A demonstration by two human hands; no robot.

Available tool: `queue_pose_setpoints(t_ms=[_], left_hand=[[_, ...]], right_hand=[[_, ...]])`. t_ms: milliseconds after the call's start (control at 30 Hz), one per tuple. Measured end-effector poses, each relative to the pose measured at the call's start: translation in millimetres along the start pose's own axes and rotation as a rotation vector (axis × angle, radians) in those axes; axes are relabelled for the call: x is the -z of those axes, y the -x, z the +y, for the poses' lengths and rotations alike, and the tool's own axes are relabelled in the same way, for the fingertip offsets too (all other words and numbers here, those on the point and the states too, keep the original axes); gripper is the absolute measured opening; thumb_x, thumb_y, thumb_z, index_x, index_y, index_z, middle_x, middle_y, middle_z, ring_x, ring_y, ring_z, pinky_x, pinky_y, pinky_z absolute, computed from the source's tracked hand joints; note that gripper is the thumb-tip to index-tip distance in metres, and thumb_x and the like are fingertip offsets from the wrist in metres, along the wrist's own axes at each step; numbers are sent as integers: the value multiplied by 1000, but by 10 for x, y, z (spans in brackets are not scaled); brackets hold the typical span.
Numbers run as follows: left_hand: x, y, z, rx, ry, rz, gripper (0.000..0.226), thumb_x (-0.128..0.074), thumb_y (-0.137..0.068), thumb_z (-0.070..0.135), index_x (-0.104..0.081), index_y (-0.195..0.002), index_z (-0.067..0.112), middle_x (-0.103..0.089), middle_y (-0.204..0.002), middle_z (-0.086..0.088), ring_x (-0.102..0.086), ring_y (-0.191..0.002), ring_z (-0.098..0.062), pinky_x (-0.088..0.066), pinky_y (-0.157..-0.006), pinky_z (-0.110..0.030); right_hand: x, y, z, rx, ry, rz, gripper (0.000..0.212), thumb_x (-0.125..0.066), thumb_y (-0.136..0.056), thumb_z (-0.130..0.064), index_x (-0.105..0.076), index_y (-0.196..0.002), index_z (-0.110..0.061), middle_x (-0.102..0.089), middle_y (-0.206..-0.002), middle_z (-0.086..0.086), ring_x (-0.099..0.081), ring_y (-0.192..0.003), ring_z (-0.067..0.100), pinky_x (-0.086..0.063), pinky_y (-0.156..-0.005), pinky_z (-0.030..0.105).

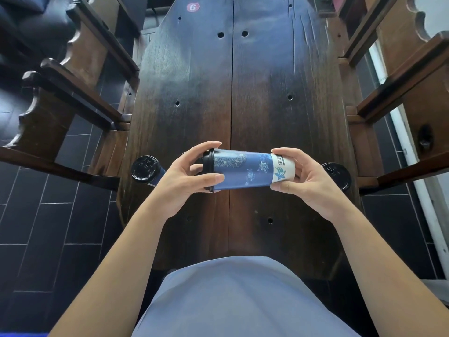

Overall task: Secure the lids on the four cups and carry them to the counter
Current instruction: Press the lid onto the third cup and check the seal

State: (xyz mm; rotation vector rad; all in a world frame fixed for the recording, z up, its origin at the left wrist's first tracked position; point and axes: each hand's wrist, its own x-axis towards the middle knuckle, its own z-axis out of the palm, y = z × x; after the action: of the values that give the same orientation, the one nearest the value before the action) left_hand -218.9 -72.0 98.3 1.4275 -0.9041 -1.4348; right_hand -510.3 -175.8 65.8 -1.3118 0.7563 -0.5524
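Observation:
A tall blue patterned paper cup (245,170) with a white base band lies sideways in the air above the dark wooden table (243,93). Its black lid (209,170) points left. My left hand (192,176) grips the lid end, fingers curled around the rim. My right hand (306,176) holds the white base end. Two other lidded cups stand at the table's edges: one at the left (145,170), one at the right (336,175), partly hidden behind my right hand. Only these cups are visible.
Wooden chairs flank the table, left (65,93) and right (401,93). The floor is dark tile (48,227). A red number sticker (192,7) sits at the table's far end. My blue-clad torso fills the bottom of the view.

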Motion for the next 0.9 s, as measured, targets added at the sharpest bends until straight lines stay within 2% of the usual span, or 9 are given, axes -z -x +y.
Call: queue_pose_setpoints(t_ms=[167, 300, 433, 533, 633, 667, 767, 833, 900], left_hand=[[-29, -22, 5, -48, 6, -22, 82, -92, -71, 19, -62, -144, 41, -64, -142, 3, -65, -124, -26, -60, -99, -51], [-58, -34, 17, -34, 34, -17, 80, -92, -70, 19, -64, -142, 38, -61, -140, -5, -67, -120, -28, -64, -88, -54], [-98, -34, 15, -16, 52, -2, 79, -92, -71, 22, -63, -142, 40, -61, -139, -5, -69, -122, -32, -64, -88, -59], [-116, -24, 22, -21, 53, -15, 83, -93, -69, 23, -61, -144, 42, -56, -145, -8, -65, -128, -36, -61, -94, -61], [-97, -16, 61, -61, 59, -31, 89, -94, -67, 21, -59, -146, 41, -57, -147, -2, -61, -133, -33, -55, -106, -61], [-89, -15, 80, -79, 66, -38, 89, -93, -68, 19, -59, -147, 39, -59, -145, 0, -62, -132, -32, -54, -108, -61], [-58, -21, 130, -116, 90, -51, 83, -92, -68, 15, -63, -143, 34, -64, -137, 3, -66, -121, -29, -60, -99, -57], [-25, -29, 155, -122, 122, -51, 79, -92, -68, 15, -65, -140, 33, -66, -132, 3, -69, -114, -26, -63, -89, -54], [28, -38, 170, -113, 146, -67, 78, -91, -70, 15, -64, -141, 32, -68, -127, 4, -71, -112, -26, -63, -88, -57]], right_hand=[[31, 2, -40, 3, 10, 27, 57, -82, -79, -25, -61, -129, -45, -64, -123, -19, -58, -128, 12, -60, -85, 26], [73, 9, -84, -2, -9, 26, 63, -84, -79, -24, -59, -135, -35, -64, -125, -14, -59, -126, 13, -59, -86, 26], [88, 14, -148, 6, 15, 42, 64, -82, -79, -20, -57, -137, -30, -65, -125, -14, -59, -125, 13, -59, -88, 29], [95, 29, -238, -11, 24, 45, 63, -81, -80, -18, -58, -137, -27, -66, -124, -12, -61, -123, 15, -59, -88, 29], [81, 53, -374, -32, 54, 54, 62, -80, -80, -24, -58, -138, -29, -66, -124, -9, -62, -120, 16, -58, -74, 19], [70, 54, -423, -38, 72, 56, 62, -80, -80, -26, -57, -137, -30, -66, -123, -10, -62, -120, 16, -58, -74, 19], [24, 33, -555, -38, 119, 51, 60, -79, -79, -28, -57, -135, -33, -67, -121, -16, -62, -122, 15, -60, -90, 29], [-26, 31, -630, -23, 133, 52, 60, -79, -79, -26, -58, -134, -34, -67, -120, -16, -62, -122, 16, -59, -90, 28], [-88, 39, -683, -2, 130, 59, 62, -81, -79, -22, -59, -135, -34, -67, -121, -13, -63, -121, 16, -59, -87, 25]])
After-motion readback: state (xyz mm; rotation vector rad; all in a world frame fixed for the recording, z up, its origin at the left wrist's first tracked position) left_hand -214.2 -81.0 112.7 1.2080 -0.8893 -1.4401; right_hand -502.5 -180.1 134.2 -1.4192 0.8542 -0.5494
